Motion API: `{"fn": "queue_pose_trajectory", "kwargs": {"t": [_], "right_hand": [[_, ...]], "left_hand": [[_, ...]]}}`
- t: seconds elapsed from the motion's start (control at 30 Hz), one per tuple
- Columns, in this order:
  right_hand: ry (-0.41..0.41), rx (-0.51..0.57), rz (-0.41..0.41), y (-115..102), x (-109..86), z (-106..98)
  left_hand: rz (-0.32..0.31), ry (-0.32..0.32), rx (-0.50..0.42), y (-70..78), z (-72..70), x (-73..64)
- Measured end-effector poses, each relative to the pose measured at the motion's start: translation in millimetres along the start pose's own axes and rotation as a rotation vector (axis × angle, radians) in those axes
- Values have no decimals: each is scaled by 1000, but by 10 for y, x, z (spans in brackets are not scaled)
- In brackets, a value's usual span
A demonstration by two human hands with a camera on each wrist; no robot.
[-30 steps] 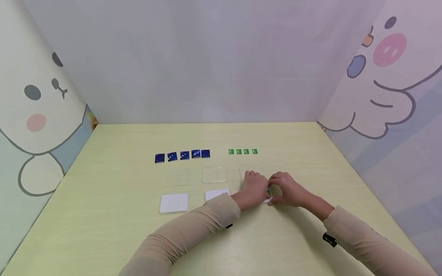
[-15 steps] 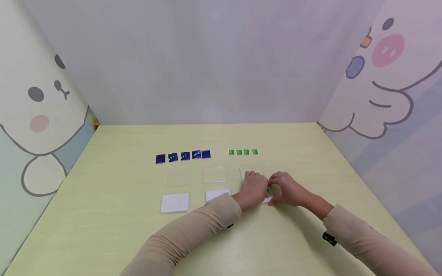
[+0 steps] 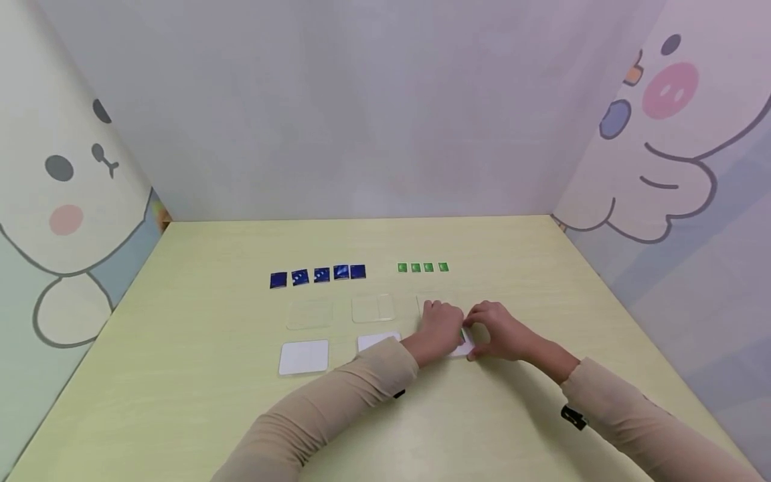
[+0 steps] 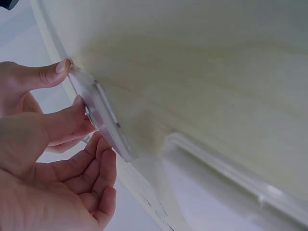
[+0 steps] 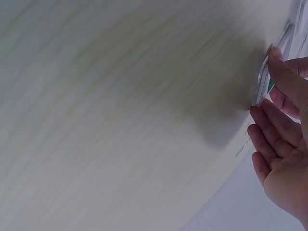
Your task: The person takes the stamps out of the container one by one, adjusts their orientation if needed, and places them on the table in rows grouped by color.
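Note:
Both hands meet over a clear plastic case with a white insert at the right end of the near row. My right hand spans the case's right end, thumb on the near edge and fingers on the far edge. My left hand is bent over the case and pinches a small green card, mostly hidden by the fingers. In the left wrist view the left thumb rests at the case's face. The right wrist view shows a sliver of the green card between the hands.
To the left lie two more cases with white inserts, one partly behind the left sleeve. Clear covers form a row beyond. Farther back are several dark blue cards and several small green cards. Curtains border the table.
The green card between the hands shows less, and more of the white insert is visible. The hands have hardly moved; the head view has shifted slightly.

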State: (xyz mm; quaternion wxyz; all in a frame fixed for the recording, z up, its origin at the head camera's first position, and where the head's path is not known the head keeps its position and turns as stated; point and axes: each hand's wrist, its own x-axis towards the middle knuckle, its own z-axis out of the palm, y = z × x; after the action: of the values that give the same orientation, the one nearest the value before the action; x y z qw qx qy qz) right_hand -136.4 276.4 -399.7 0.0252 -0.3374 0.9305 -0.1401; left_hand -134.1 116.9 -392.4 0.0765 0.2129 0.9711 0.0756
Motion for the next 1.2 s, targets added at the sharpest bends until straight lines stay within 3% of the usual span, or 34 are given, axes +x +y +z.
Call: {"fn": "queue_pose_trajectory", "kwargs": {"t": [0.3, 0.83, 1.2], "right_hand": [[11, -20, -32, -21, 1, -25], [-36, -39, 8, -77, 17, -58], [-19, -68, -1, -132, -10, -42]], "left_hand": [[-1, -2, 6, -30, -27, 0], [30, 25, 6, -65, -30, -15], [26, 42, 67, -52, -36, -29]]}}
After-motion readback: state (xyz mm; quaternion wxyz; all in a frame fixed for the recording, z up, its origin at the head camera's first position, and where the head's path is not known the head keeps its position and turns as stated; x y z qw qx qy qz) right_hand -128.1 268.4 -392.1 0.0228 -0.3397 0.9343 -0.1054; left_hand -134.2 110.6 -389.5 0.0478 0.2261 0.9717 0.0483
